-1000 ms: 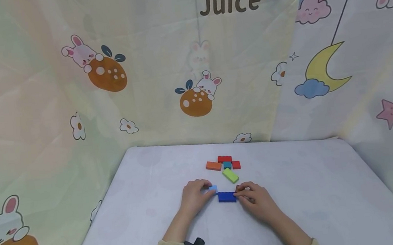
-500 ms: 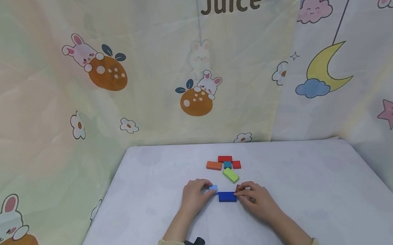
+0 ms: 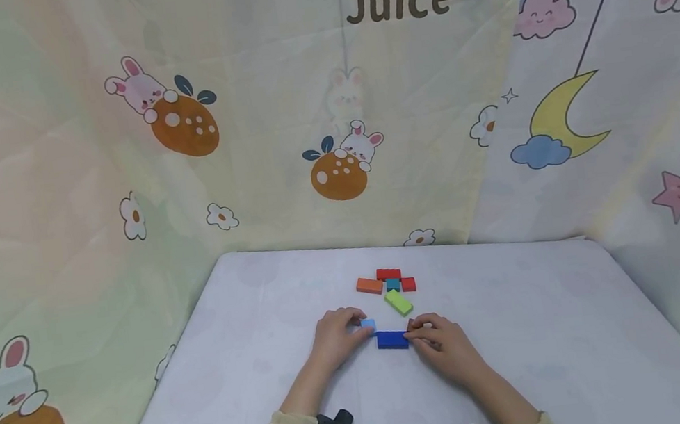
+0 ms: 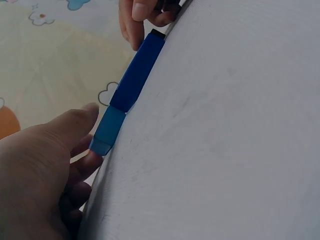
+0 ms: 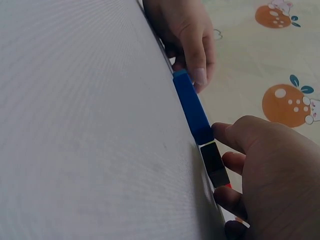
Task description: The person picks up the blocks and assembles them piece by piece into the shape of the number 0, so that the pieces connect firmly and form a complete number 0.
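My left hand (image 3: 334,337) pinches a light blue block (image 3: 368,323) between thumb and fingertips, low over the white table. A longer dark blue block (image 3: 392,340) lies just to the right of it; in the left wrist view the light blue block (image 4: 110,125) appears end to end with it. On the other side, my right hand (image 3: 448,348) holds a small brown block (image 3: 411,323), mostly covered by the fingers in the head view. The right wrist view shows this dark-looking block (image 5: 214,161) by the dark blue one's end, with the thumb near that end.
Beyond the hands lies a light green block (image 3: 398,302), set at a slant. Farther back are an orange block (image 3: 369,285), a long red block (image 3: 388,273), a teal block (image 3: 393,285) and a small red block (image 3: 408,284). Printed curtains stand behind the white table (image 3: 516,318).
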Demonstrator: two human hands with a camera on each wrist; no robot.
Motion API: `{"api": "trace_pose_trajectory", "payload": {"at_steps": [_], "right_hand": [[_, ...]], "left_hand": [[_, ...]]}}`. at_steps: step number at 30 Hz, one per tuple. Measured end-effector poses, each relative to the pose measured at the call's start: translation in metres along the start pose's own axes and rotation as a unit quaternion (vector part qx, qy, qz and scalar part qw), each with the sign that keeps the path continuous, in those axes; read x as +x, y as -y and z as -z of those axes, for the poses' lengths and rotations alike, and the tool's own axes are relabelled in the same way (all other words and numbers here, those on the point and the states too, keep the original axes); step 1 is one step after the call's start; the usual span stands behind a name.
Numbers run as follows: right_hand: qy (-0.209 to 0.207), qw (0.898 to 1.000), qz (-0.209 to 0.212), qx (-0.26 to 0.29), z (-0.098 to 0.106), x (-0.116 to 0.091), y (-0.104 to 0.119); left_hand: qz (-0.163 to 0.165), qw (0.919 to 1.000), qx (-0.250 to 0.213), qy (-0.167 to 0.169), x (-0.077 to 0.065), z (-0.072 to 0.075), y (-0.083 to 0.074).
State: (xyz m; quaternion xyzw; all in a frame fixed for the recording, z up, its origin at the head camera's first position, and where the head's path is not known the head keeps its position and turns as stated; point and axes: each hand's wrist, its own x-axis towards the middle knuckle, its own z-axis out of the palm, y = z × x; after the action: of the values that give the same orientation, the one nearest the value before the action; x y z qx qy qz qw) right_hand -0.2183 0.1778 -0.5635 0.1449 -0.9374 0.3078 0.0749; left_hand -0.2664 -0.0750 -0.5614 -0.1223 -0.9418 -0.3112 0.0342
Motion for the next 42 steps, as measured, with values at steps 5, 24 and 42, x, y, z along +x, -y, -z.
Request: {"api": "trace_pose_trajectory", "payload": {"at_steps": [5,24,42], "right_hand": [[0.001,1.0,-0.001,0.005,0.0,0.0,0.0],[0.011,1.0,-0.015,0.01,0.001,0.001,0.0],[0.015,1.0,-0.005,0.012,0.003,0.002,0.002]], "left_hand": [[0.026,0.9987,-0.044,0.011,0.008,0.007,-0.001],[0.079,0.9925,-0.059,0.071,0.069,0.026,0.006],[0.025,0.9969,0.0,0.074,0.089,0.02,0.0]]}}
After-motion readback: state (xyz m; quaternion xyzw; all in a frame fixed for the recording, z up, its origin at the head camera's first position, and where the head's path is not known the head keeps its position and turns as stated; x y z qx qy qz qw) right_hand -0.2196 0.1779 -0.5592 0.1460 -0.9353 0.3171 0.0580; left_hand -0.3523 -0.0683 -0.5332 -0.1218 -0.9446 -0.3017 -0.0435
